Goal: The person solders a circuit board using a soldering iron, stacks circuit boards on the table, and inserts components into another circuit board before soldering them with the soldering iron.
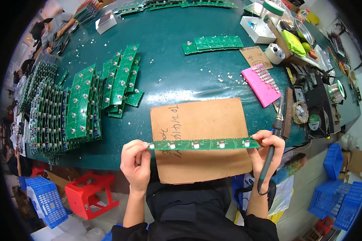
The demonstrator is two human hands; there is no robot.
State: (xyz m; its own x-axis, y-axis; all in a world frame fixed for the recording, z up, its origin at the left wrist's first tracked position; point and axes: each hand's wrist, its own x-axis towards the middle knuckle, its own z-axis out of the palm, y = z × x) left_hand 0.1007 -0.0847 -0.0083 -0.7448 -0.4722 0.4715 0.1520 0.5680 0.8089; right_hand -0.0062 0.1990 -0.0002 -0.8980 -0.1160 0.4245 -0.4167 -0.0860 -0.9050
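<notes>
A long green circuit board (207, 143) with a row of several small metal parts spans the space between my hands, above a brown cardboard sheet (205, 120). My left hand (135, 162) pinches the board's left end between thumb and fingers. At the other end, my right hand (269, 150) grips the board, and a soldering iron (270, 154) also lies in that hand, its metal tip pointing away from me and its cable hanging down. Beyond the right hand is a pink foam block (261, 85) bearing rows of small metal parts.
Stacks of green circuit boards (80, 102) stand on the left of the green table (169, 68). Two boards (213, 44) lie farther back. Solder wire (336, 91) and a white tape roll (274, 53) sit at right. A red stool (90, 195) is below left. Another person works far left.
</notes>
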